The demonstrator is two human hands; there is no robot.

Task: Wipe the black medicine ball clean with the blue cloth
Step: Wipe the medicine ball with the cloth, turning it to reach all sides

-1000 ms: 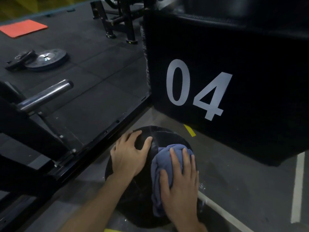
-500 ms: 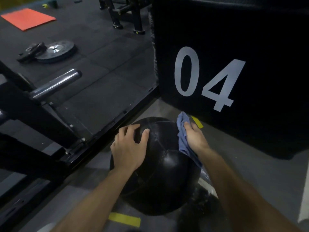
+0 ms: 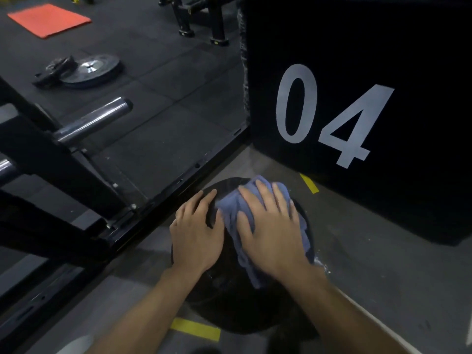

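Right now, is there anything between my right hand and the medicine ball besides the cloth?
Nothing visible. The right hand presses the blue cloth flat onto the top of the black medicine ball, with only the cloth between them. The left hand rests straight on the ball beside it.

A big black box [image 3: 357,98] marked with a pale "04" [image 3: 329,116] stands on the grey concrete floor [image 3: 383,264], which carries short yellow tape marks [image 3: 195,329] in dim light. Left of the box lies dark rubber matting [image 3: 153,72], edged by a black metal frame [image 3: 76,200] with a chrome bar [image 3: 94,121]. Further left of the box, a weight plate [image 3: 89,70] lies flat on the matting, with an orange mat [image 3: 48,19] beyond it.
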